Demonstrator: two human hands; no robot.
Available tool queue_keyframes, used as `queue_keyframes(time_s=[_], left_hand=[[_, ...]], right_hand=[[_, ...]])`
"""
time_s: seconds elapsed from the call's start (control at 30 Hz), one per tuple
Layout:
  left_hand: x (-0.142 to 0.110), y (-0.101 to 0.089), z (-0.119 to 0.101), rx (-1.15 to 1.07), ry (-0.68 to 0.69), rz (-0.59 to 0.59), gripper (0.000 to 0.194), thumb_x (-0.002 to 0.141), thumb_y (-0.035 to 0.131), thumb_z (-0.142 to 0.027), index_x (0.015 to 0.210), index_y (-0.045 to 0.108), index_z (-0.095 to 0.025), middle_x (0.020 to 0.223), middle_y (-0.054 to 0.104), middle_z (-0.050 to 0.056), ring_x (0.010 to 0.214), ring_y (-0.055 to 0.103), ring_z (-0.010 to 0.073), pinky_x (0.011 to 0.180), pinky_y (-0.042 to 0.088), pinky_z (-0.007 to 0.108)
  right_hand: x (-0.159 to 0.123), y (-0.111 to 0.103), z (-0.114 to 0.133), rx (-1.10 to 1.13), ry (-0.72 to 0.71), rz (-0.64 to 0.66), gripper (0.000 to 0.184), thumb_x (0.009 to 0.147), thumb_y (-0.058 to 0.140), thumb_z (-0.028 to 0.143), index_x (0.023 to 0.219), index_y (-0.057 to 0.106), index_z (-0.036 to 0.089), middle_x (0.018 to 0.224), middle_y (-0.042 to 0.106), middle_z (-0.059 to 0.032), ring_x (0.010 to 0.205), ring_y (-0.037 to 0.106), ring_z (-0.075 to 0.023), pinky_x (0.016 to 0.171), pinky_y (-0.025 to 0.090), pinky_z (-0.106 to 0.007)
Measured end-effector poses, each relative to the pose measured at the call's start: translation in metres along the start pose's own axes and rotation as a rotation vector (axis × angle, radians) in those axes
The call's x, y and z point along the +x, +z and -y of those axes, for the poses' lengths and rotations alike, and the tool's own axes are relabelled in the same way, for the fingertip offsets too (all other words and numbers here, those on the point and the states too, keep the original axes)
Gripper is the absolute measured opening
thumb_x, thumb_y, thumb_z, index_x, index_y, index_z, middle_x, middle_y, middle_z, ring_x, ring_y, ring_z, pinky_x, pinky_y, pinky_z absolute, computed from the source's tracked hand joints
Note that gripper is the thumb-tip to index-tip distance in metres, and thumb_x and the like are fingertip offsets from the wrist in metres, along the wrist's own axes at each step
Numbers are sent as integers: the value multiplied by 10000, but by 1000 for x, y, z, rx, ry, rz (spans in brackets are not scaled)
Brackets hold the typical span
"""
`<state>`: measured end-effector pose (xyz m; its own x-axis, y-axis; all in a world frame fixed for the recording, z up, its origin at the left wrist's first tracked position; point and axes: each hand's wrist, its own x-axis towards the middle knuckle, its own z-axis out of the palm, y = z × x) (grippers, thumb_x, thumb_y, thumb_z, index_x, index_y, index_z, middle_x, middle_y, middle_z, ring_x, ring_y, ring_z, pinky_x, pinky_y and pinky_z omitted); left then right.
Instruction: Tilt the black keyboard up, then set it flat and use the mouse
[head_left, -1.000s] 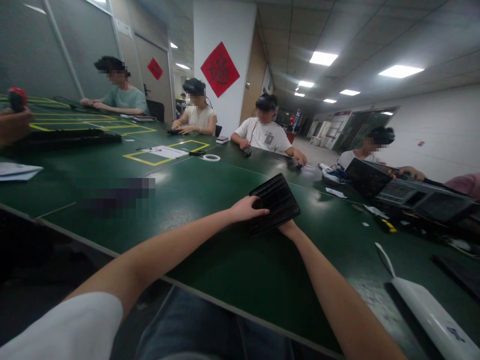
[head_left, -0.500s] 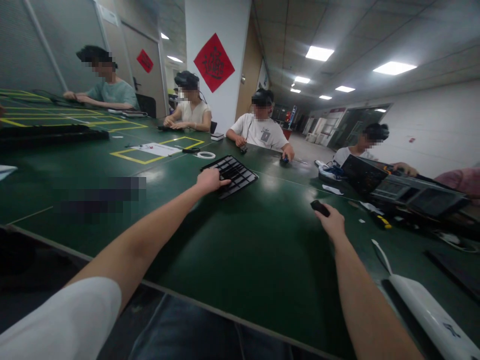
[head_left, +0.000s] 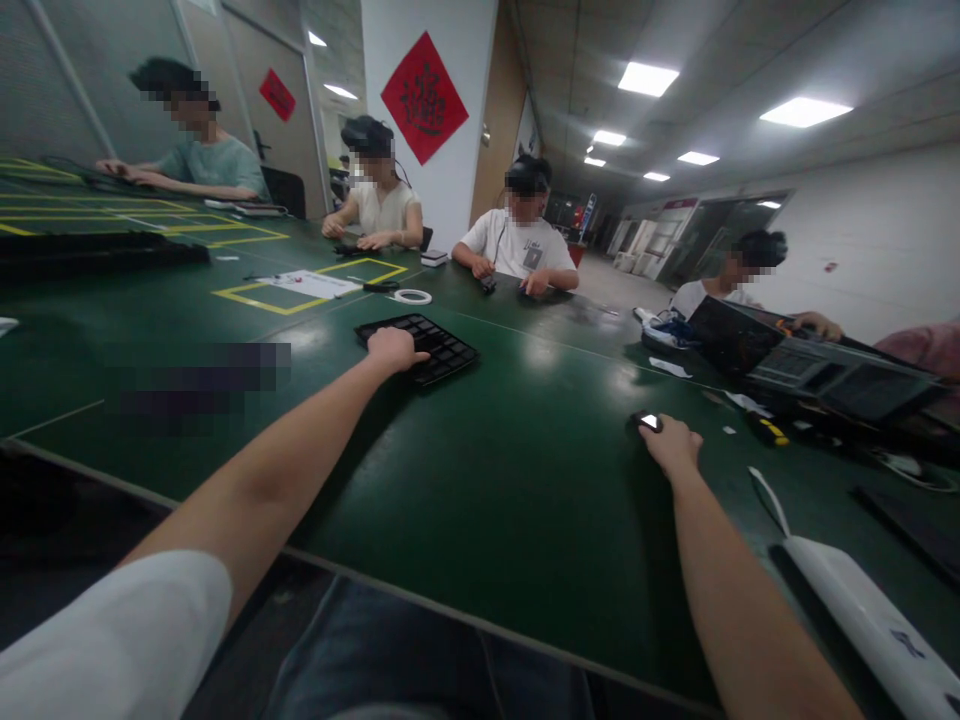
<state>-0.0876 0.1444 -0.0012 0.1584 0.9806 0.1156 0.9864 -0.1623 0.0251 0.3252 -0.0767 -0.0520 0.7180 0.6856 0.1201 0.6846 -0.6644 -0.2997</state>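
My left hand (head_left: 394,350) grips the near-left edge of a black rectangular panel (head_left: 451,352) with a grid of square cells, its thumb reaching over the surface. The panel lies flat or nearly flat on the green table (head_left: 480,500). Farther right, my right hand (head_left: 677,447) is closed around a small black object (head_left: 638,417) with a bright white patch on its top. The fingers partly cover this object, so its kind is unclear. It is low over the table or on it; I cannot tell which.
At right lie a white elongated device (head_left: 847,590) with a cable, a yellow-and-black tool (head_left: 771,430) and a large open metal case (head_left: 817,375). A white tape ring (head_left: 412,297) and paper (head_left: 311,285) lie beyond the panel. Several people sit around the table.
My left hand has moved left and tipped the gridded panel down flatter. My right hand has shifted slightly right, and the small black object has turned, showing a bright patch.
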Motion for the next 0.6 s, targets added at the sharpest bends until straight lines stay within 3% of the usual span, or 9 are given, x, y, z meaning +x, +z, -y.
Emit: queue_keyframes(time_s=[0.13, 0.33, 0.43, 0.6], left_hand=[[-23, 3, -39, -194, 115, -62, 609, 763, 507, -626, 976, 634, -70, 1051, 632, 219, 974, 597, 328, 777, 455, 346], [-79, 9, -111, -656, 404, -63, 504, 825, 474, -557, 1059, 568, -120, 1044, 631, 138, 955, 596, 245, 804, 460, 327], [-100, 14, -124, -783, 489, -51, 481, 819, 503, -524, 1093, 538, -130, 1086, 608, 135, 993, 574, 243, 848, 453, 349], [-111, 18, -123, -866, 489, -54, 455, 840, 486, -486, 1119, 499, -127, 1074, 596, 138, 988, 563, 248, 841, 452, 372]], right_hand=[[-14, 14, 38, 211, -315, 18, 478, 748, 576, 298, 1187, 590, 107, 1177, 610, -159, 1134, 524, -287, 1029, 334, -426], [-60, 24, 104, 960, -567, 272, 487, 672, 645, 297, 1139, 593, 167, 1161, 629, -93, 1063, 576, -234, 990, 397, -420], [-72, 23, 111, 1173, -577, 358, 441, 636, 688, 302, 1058, 613, 198, 1092, 662, -57, 1037, 590, -231, 974, 417, -425], [-77, 22, 111, 1195, -612, 397, 430, 634, 694, 281, 1049, 615, 202, 1117, 650, -49, 1066, 578, -229, 1000, 398, -419]])
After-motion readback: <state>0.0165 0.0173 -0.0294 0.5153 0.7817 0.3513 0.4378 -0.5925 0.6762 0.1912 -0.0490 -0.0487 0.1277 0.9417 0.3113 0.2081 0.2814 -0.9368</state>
